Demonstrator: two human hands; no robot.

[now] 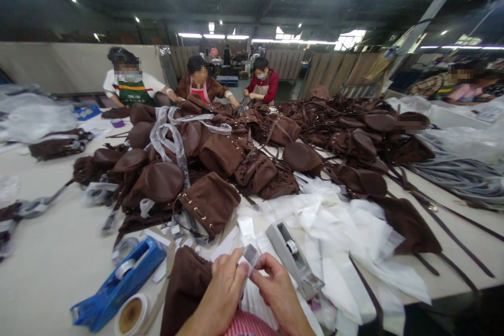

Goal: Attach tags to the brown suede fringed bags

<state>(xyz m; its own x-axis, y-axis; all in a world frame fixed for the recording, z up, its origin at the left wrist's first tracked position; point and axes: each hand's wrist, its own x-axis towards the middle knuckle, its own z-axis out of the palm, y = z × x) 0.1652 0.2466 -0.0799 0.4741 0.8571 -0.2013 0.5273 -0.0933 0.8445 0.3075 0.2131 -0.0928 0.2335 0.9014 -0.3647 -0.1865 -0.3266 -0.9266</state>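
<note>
My left hand (225, 284) and my right hand (275, 286) meet low in the middle of the head view. Between their thumbs and fingers they pinch a small grey piece wrapped in translucent plastic (251, 255); its exact kind cannot be made out. White plastic sheeting hangs below it. Beside my left hand lies a dark brown fabric bag (183, 281), partly behind my forearm. A grey tape dispenser (293, 257) is just past my right hand. Farther left, a blue tape dispenser (122, 283) stands near a roll of tape (133, 315).
Brown drawstring bags (212, 202) are heaped across the white table (51, 241). White plastic sleeves (338, 231) spread at the right, with brown straps (452, 236) beyond. Grey tubing (457, 168) lies far right. Several people (262, 81) work across the table.
</note>
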